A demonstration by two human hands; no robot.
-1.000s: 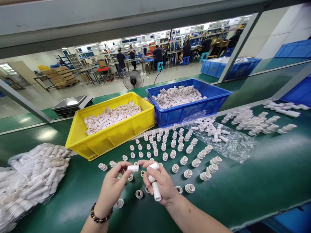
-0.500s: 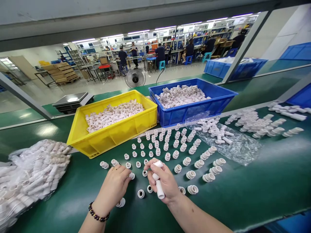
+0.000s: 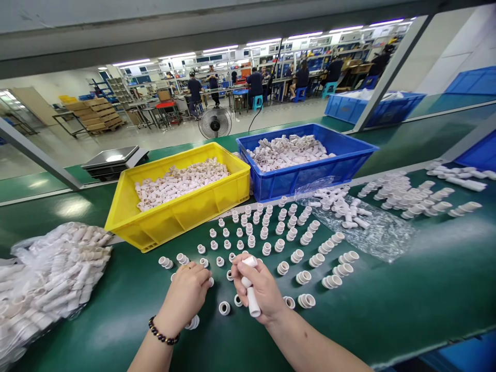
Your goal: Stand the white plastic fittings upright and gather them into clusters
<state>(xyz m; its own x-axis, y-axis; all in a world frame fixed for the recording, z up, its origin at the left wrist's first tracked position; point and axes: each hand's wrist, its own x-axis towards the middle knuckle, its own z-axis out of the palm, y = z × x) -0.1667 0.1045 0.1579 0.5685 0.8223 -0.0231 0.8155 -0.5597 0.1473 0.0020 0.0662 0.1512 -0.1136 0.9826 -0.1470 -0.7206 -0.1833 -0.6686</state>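
Observation:
My right hand (image 3: 260,292) is closed around white plastic tubes (image 3: 251,299); one end sticks out below the palm and another above the fingers. My left hand (image 3: 186,294) rests knuckles up on the green table (image 3: 426,289), fingers curled down over a small white fitting (image 3: 210,281) at its tips. What the fingers hold is hidden. Rows of several small white fittings (image 3: 267,232) stand upright just beyond both hands. A single fitting (image 3: 223,308) lies between my hands.
A yellow bin (image 3: 176,217) and a blue bin (image 3: 310,175) of white tubes stand behind the rows. A plastic bag of tubes (image 3: 50,279) lies at the left. Clear plastic (image 3: 380,232) and more fittings (image 3: 406,196) lie right. People work in the background.
My left hand, which held a short white tube up beside the right hand, has dropped to the table and turned knuckles up. The right hand has barely moved.

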